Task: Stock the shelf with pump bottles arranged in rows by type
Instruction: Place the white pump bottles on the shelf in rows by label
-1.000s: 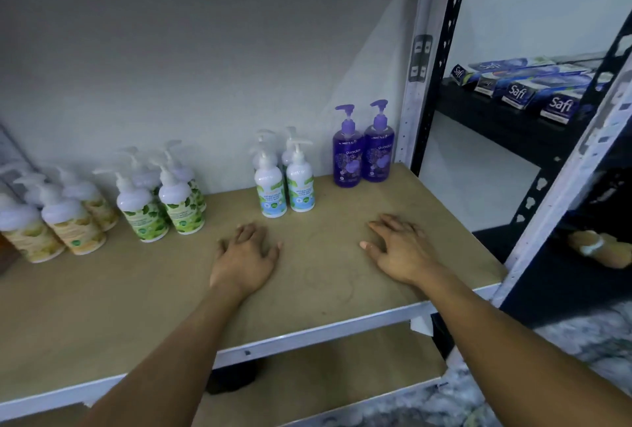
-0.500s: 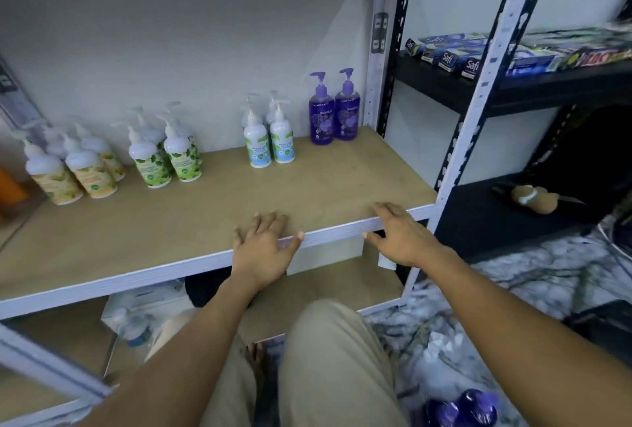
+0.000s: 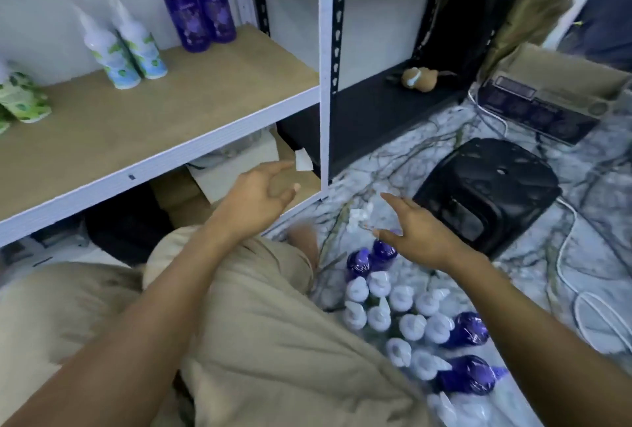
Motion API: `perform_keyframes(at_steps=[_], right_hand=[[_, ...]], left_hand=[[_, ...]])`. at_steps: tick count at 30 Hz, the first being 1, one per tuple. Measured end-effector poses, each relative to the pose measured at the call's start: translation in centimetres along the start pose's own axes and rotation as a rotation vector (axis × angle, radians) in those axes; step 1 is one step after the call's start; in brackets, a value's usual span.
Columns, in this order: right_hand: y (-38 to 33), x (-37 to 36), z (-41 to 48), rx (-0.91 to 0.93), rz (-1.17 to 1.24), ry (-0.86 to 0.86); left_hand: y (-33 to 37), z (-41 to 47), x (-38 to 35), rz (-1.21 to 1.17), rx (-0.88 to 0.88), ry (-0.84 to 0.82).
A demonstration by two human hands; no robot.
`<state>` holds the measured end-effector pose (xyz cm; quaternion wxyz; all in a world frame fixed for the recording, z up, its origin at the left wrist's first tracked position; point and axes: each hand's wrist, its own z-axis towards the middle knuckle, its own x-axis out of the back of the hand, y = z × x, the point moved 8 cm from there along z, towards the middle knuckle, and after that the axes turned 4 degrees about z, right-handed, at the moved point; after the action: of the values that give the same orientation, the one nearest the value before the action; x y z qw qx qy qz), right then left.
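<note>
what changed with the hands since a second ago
Both hands came off the shelf board: the left hand hangs below its front edge, the right hand over the wrapped bottles on the floor, both open and empty. The purple bottles and blue-label bottles stand on the shelf as before.

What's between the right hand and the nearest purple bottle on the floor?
Nothing, in the head view: the open right hand hangs right over the nearest purple bottle, with only marble floor showing around them.
</note>
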<state>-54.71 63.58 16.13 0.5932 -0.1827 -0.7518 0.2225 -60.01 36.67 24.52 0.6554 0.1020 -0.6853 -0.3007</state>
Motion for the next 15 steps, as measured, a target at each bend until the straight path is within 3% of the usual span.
perform_keyframes(at_steps=[8,15], right_hand=[[11.3,-2.0,-9.3,-0.229,0.058,0.098],[19.2,-6.1,-13.4,-0.413,0.119,0.138]], left_hand=[[9.9,-0.8,-16.9,0.002,-0.193,-0.356],[10.5,-2.9,-30.5,0.181,-0.234,-0.713]])
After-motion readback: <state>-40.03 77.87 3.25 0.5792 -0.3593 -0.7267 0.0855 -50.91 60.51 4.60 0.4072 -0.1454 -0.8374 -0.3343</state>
